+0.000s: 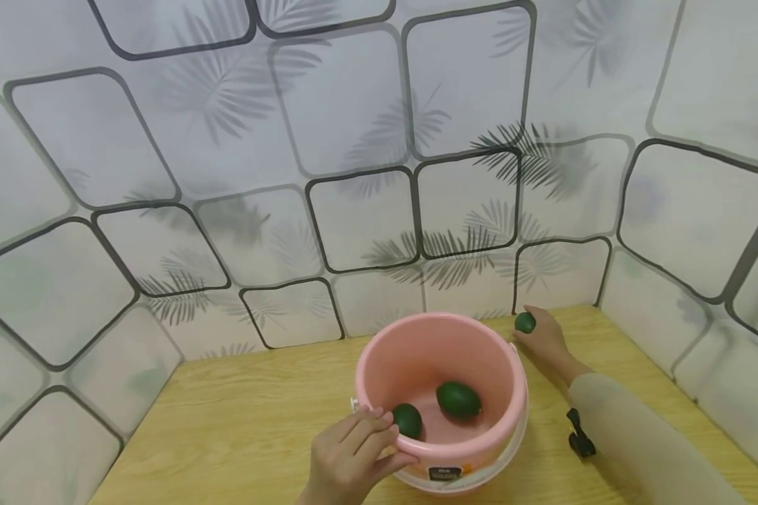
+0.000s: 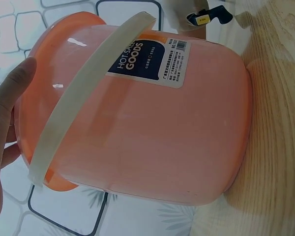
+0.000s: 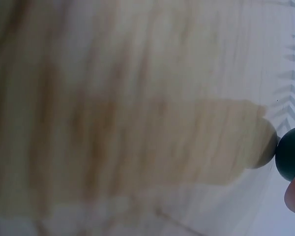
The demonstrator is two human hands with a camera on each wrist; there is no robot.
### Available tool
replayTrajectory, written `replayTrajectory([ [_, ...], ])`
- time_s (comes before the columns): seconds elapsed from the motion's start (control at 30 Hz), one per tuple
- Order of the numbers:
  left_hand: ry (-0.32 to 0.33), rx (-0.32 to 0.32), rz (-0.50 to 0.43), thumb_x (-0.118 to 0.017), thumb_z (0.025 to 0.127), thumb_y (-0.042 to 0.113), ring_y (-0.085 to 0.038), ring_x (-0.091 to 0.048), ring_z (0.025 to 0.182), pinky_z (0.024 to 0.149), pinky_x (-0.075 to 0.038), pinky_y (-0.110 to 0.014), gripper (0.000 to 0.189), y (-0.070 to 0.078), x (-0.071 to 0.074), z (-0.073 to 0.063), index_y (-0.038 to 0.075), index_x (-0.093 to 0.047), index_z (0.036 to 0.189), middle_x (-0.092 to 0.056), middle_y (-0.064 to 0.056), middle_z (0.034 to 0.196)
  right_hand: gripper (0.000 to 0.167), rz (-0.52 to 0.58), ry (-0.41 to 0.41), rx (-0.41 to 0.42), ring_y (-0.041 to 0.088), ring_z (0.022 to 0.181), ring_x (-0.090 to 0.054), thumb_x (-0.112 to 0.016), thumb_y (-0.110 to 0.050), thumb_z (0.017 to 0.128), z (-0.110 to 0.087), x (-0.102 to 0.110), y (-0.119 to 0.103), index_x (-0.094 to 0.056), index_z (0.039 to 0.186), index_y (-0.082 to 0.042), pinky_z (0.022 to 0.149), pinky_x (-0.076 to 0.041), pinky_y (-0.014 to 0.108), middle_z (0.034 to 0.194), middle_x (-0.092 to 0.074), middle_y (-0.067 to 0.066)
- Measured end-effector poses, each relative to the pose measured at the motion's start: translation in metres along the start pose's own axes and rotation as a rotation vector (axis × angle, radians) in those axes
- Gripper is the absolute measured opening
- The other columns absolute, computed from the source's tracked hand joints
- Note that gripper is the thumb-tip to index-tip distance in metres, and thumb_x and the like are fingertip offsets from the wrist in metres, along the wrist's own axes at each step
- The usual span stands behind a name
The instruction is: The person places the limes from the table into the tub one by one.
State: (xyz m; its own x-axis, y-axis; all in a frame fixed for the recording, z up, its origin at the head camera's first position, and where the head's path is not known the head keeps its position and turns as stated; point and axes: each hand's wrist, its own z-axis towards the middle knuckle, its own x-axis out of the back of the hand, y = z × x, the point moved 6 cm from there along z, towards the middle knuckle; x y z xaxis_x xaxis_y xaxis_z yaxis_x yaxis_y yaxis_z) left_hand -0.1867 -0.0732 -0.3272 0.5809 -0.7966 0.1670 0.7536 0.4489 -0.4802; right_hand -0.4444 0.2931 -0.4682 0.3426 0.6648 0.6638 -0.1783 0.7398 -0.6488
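A pink bucket point(image 1: 442, 330) stands on the wooden table, with two dark green oval fruits inside: a smaller-looking one point(image 1: 407, 421) by the near-left wall and another point(image 1: 459, 401) lying on the bottom. My left hand point(image 1: 352, 449) grips the rim at the near left, thumb outside. In the left wrist view, the bucket's side point(image 2: 152, 132) shows a label point(image 2: 150, 59) and a pale handle point(image 2: 83, 88) hanging down. Beyond the bucket, at the far right, my right hand point(image 1: 543, 338) holds a third dark green fruit point(image 1: 525, 322); the right wrist view catches that fruit point(image 3: 291, 153) only at its edge.
The table point(image 1: 246, 421) meets a wall point(image 1: 354, 231) covered in leaf and rounded-square patterns at the back, with another patterned wall on the right. A small black object point(image 1: 580, 435) is beside the right sleeve point(image 1: 644, 435).
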Motion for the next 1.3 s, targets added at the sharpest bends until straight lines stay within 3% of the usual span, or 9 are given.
replayTrajectory([
  [0.5, 0.01, -0.028, 0.001, -0.066, 0.086, 0.039, -0.012, -0.066, 0.062, 0.056, -0.057, -0.022, 0.038, -0.001, -0.001, 0.003, 0.008, -0.067, 0.066, -0.07, -0.005, 0.07, 0.064, 0.043, -0.009, -0.039, 0.052, 0.112, -0.047, -0.071, -0.017, 0.082, -0.001, 0.004, 0.009, -0.042, 0.131, 0.011, 0.091, -0.045, 0.061, 0.13, -0.043, 0.037],
  [0.77, 0.014, -0.041, -0.011, -0.066, 0.087, 0.038, -0.013, -0.066, 0.062, 0.056, -0.057, -0.022, 0.038, -0.001, -0.001, 0.005, 0.008, -0.067, 0.065, -0.069, -0.005, 0.069, 0.064, 0.02, -0.039, -0.039, 0.049, 0.106, -0.05, -0.067, -0.009, 0.077, -0.003, 0.0, 0.01, -0.04, 0.13, 0.016, 0.086, -0.048, 0.057, 0.127, -0.044, 0.039],
  [1.0, 0.017, -0.037, 0.001, -0.067, 0.085, 0.039, -0.012, -0.066, 0.062, 0.055, -0.057, -0.022, 0.037, -0.001, -0.001, 0.005, 0.008, -0.066, 0.064, -0.069, -0.004, 0.068, 0.063, 0.029, -0.065, -0.053, 0.048, 0.102, -0.051, -0.067, -0.013, 0.078, -0.004, 0.0, 0.014, -0.041, 0.13, 0.013, 0.082, -0.049, 0.057, 0.125, -0.045, 0.037],
  [1.3, 0.021, -0.014, 0.009, -0.066, 0.087, 0.038, -0.013, -0.066, 0.061, 0.056, -0.057, -0.023, 0.038, -0.002, -0.003, 0.002, 0.008, -0.066, 0.064, -0.069, -0.005, 0.069, 0.068, 0.065, -0.067, -0.058, 0.048, 0.107, -0.051, -0.075, -0.022, 0.079, 0.001, 0.0, 0.023, -0.044, 0.13, 0.008, 0.087, -0.048, 0.058, 0.125, -0.048, 0.036],
])
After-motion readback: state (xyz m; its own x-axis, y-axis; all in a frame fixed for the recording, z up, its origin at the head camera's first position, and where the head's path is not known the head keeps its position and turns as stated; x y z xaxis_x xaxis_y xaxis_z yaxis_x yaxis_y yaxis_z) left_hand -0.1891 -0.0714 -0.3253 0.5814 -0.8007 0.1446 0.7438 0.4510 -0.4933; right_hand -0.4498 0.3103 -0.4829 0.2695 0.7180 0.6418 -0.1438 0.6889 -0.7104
